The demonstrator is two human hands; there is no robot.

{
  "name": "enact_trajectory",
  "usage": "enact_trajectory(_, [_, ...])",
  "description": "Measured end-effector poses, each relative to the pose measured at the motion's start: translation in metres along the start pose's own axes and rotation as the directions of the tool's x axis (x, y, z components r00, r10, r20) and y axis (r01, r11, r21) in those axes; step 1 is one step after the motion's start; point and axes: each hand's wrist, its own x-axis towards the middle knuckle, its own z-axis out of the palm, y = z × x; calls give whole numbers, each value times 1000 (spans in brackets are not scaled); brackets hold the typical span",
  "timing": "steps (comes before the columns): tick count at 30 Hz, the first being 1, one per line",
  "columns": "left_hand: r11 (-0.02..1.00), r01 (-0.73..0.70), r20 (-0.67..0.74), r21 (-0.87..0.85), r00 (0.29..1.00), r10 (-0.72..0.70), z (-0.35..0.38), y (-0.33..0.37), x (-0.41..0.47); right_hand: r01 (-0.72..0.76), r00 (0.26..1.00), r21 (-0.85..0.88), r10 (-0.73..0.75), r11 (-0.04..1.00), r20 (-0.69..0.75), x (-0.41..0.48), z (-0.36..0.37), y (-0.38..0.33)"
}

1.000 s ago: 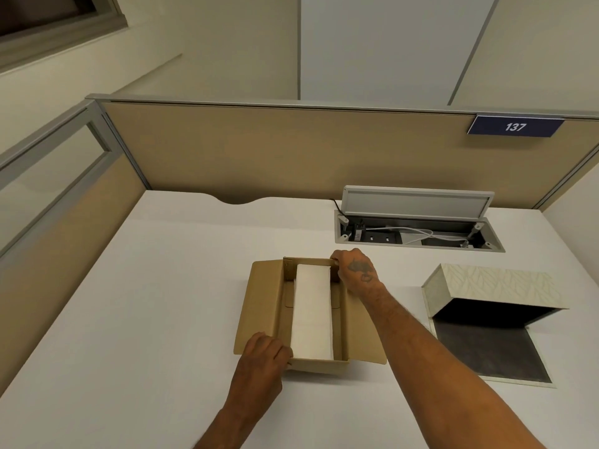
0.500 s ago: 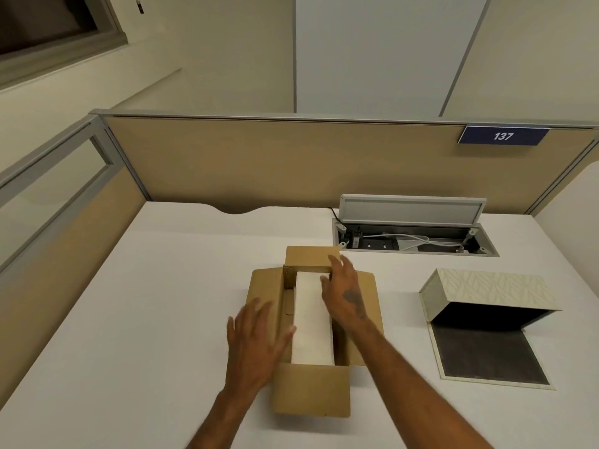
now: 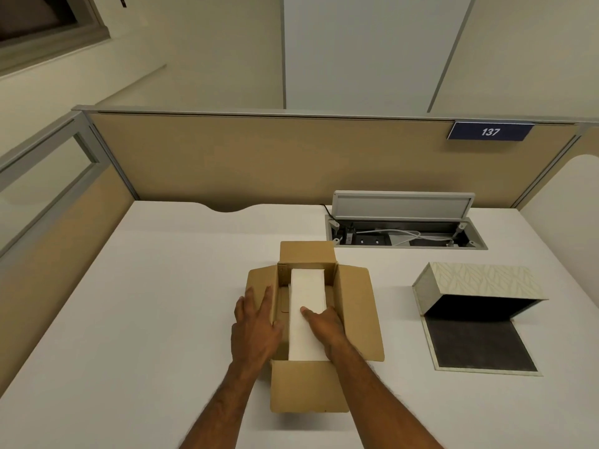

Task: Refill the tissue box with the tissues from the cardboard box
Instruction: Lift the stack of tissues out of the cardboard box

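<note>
1. Brown cardboard box [image 3: 356, 306], sitting in the middle of the white desk [image 3: 146, 303], all four flaps folded out flat.
2. White tissues [image 3: 306, 306] in one long stack, lying inside the cardboard box, running from the near end to the far end.
3. Left hand [image 3: 256, 328] flat on the left flap and left wall of the cardboard box, fingers spread apart, not gripping anything.
4. Right hand [image 3: 324, 325] down inside the cardboard box at the right side of the tissues, thumb lying on top of the stack. Other fingers tucked down beside the stack and hidden, so cannot tell if squeezing the tissues or just touching.
5. Tissue box [image 3: 479, 283] off to the right on the desk, well apart from the cardboard box. Pale with a leaf pattern, tipped open, dark inside, with a dark grey bottom flap [image 3: 479, 345] lying flat on the desk toward the near side.
6. Open cable tray [image 3: 405, 234] sunk into the desk behind both boxes, grey lid standing up, white cord inside.
7. Tan divider wall [image 3: 259, 163] at the back of the desk, with a blue sign [image 3: 490, 131] saying 137.
</note>
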Motion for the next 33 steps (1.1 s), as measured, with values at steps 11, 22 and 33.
enact_trajectory(11, [999,1,-34,48,999,1,0,4,-2,-65,996,28,64,997,57,7,3,-4])
enact_trajectory(22, [997,6,-24,77,1000,-4,-3,5,-5,-60,995,64,55,996,87,7,5,-3])
enact_trajectory(33, [996,23,-19,85,1000,-21,-8,8,-8,-139,969,264,76,955,237,3,-7,-7])
